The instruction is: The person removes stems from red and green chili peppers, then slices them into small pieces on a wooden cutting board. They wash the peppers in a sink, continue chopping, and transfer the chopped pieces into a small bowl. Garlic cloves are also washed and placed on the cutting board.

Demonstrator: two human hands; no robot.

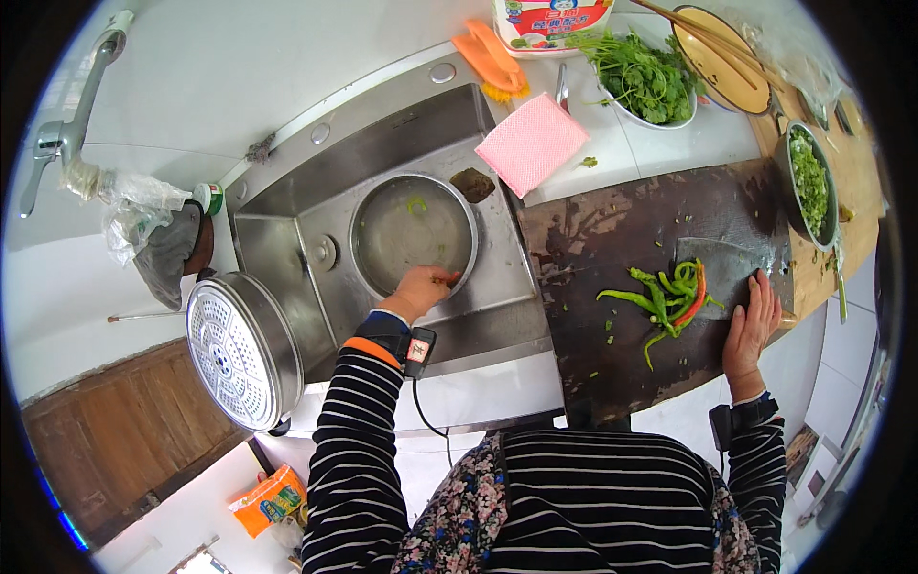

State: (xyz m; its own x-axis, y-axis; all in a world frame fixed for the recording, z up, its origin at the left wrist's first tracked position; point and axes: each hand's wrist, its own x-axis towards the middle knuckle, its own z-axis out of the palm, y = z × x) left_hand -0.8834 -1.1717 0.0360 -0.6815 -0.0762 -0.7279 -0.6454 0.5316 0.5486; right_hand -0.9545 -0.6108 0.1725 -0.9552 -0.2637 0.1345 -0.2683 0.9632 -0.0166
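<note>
In the sink, a metal basin of water (394, 237) holds a curl of green pepper (416, 206). At the basin's near rim is my left hand (423, 290), its fingers curled around something small and reddish, probably a pepper, mostly hidden. Green chili peppers (656, 294) and a red one (696, 298) lie in a heap on the dark wooden cutting board (588, 237). Beside them a cleaver (717, 269) lies flat, its blade partly under the peppers. My right hand (751, 323) rests with extended fingers at the blade's right end; whether it touches the handle is unclear.
The sink (330, 215) has a steamer pot (244, 351) at its left edge. Behind the board are a pink cloth (532, 146), an orange brush (491, 57) and a bowl of leafy herbs (645, 82). At right stands a bowl of chopped greens (810, 183). A faucet (79, 129) rises at left.
</note>
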